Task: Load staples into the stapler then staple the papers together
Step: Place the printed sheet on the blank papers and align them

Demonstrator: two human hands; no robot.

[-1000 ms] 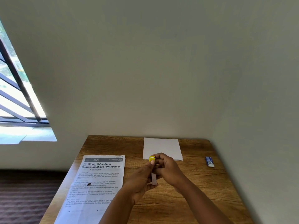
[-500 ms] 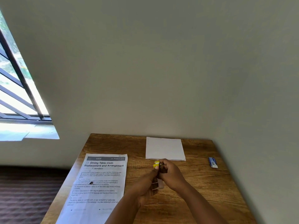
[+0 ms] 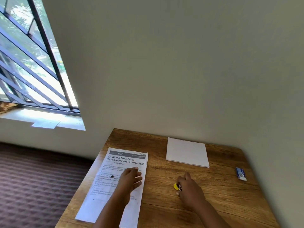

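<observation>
Landmark: printed sheet (image 3: 115, 181), titled "Dining Table Cloth Replacement and Arrangement", lying flat on the left part of the wooden table (image 3: 213, 203), its near end reaching the table's front edge.

Left hand (image 3: 130, 180) was over the middle of the sheet, fingers straight and loosely spread, holding nothing; whether the palm touched the paper could not be told. The forearm covered the sheet's lower right text. A small dark speck (image 3: 112, 176) sat on the sheet just left of that hand.

Right hand (image 3: 189, 188) was on the table to the right of the sheet, well apart from it, fingers curled over the stapler (image 3: 177, 186). Only the stapler's yellow end and a bit of dark metal showed at the hand's left side; the hand hid the rest, so whether it was open or loaded could not be told.

Blank white papers (image 3: 186, 152) lay stacked flat, right of the sheet's top and beyond the right hand, clear of both. Staple box (image 3: 241, 173), blue and white, lay far right of the sheet, near the wall (image 3: 181, 63).

Window (image 3: 28, 63) with dark bars stood left of and beyond the sheet, off the table.
</observation>
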